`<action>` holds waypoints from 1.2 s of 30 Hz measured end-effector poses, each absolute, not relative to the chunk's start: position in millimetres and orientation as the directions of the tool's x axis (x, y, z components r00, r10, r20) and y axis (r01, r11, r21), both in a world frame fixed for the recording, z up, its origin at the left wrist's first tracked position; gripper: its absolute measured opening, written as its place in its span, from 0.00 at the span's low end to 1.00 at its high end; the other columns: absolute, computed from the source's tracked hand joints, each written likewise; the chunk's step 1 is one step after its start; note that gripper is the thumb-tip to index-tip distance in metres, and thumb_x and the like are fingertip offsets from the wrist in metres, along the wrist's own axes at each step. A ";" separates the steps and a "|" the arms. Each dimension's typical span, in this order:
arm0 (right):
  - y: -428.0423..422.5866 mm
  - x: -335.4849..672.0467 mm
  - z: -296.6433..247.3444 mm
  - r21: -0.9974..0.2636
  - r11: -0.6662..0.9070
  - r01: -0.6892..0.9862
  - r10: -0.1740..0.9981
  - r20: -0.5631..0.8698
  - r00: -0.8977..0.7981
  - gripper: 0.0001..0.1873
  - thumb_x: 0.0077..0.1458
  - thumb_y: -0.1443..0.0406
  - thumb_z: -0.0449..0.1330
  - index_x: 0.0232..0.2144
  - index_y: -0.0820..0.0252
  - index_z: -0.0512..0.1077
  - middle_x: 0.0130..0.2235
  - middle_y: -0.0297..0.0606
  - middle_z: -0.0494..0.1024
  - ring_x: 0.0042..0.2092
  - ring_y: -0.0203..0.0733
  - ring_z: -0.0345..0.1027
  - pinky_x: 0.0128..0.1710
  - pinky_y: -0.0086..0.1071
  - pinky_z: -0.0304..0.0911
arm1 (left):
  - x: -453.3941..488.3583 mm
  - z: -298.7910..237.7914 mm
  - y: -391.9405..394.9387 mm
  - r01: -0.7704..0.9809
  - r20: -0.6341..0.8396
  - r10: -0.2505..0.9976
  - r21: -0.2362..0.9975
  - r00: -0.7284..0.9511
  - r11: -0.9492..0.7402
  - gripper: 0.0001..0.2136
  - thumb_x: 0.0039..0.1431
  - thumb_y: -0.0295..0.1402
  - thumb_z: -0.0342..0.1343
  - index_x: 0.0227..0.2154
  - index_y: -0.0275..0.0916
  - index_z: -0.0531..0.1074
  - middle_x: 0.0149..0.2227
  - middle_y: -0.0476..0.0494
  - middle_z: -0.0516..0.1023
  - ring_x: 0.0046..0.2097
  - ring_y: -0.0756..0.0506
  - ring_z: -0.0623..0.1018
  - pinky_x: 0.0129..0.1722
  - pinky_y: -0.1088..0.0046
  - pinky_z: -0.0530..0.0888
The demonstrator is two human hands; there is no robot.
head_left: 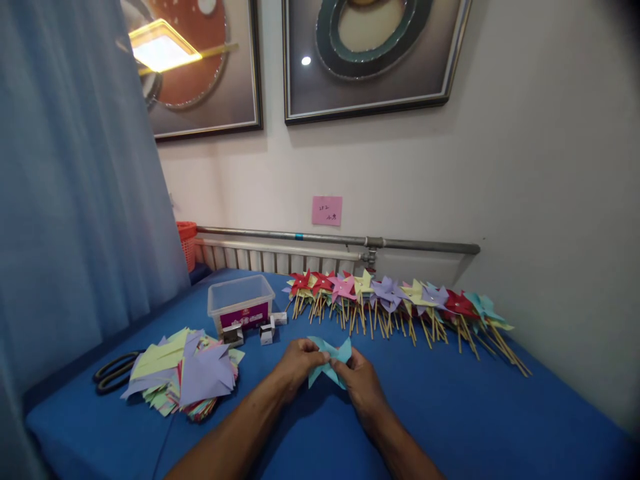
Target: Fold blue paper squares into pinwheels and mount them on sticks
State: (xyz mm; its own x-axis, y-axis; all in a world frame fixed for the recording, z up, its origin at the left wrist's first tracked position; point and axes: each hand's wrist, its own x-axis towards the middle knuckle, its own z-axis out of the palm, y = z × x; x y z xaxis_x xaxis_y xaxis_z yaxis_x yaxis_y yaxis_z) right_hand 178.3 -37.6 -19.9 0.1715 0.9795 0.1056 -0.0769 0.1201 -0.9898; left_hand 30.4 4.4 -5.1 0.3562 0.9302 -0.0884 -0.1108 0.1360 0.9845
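Note:
A light-blue paper pinwheel (327, 349) is held between both my hands above the blue cloth, its pointed blades spread. My left hand (299, 363) grips its left side, with the thumb at the middle. From the right, my right hand (361, 377) pinches it, thumb also near the centre. Whatever sits under the thumbs is hidden. Just beyond my hands stand small open boxes (267, 333) and a clear plastic tub (241, 297) with a purple label. To the left lies a pile of cut coloured paper (207, 370).
Black-handled scissors (116, 373) lie left of the paper pile. Finished pinwheels on sticks (390, 297) form a long row along the wall side. A red basket (187, 243), a blue curtain (85, 167) and a wall pipe (280, 235) border the blue-covered table (450, 407).

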 end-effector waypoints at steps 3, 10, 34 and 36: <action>-43.4 175.9 -10.7 -0.987 0.148 -0.059 0.979 0.138 0.152 0.23 0.44 0.53 0.70 0.40 0.60 0.79 0.33 0.39 0.84 0.36 0.48 0.77 0.36 0.35 0.69 | 32.0 -11.8 6.0 -0.073 -0.134 0.938 0.984 0.318 0.165 0.18 0.32 0.38 0.74 0.24 0.36 0.73 0.22 0.50 0.74 0.24 0.51 0.70 0.27 0.73 0.64; -40.6 178.3 -17.4 -0.989 0.136 -0.061 0.982 0.127 0.141 0.21 0.42 0.54 0.72 0.37 0.59 0.78 0.34 0.39 0.84 0.37 0.51 0.78 0.40 0.38 0.70 | 34.0 -13.6 8.4 0.002 -0.107 0.958 0.994 0.266 0.111 0.13 0.34 0.35 0.68 0.22 0.36 0.72 0.21 0.50 0.73 0.23 0.51 0.68 0.25 0.74 0.62; -36.9 178.4 -23.1 -0.981 0.062 -0.186 0.993 0.041 0.113 0.25 0.39 0.53 0.74 0.38 0.62 0.81 0.36 0.42 0.86 0.36 0.49 0.78 0.37 0.37 0.69 | 32.6 -1.3 -1.5 -0.105 -0.082 0.912 0.985 0.402 0.134 0.10 0.38 0.34 0.67 0.22 0.33 0.75 0.21 0.48 0.75 0.23 0.51 0.68 0.25 0.74 0.62; -35.4 178.2 -24.0 -0.983 0.057 -0.176 0.991 0.034 0.128 0.24 0.39 0.52 0.74 0.37 0.61 0.81 0.35 0.42 0.86 0.36 0.49 0.78 0.36 0.37 0.69 | 32.3 -0.4 -2.1 -0.121 -0.080 0.908 0.983 0.412 0.141 0.10 0.37 0.34 0.67 0.22 0.33 0.75 0.21 0.48 0.74 0.23 0.52 0.68 0.26 0.74 0.62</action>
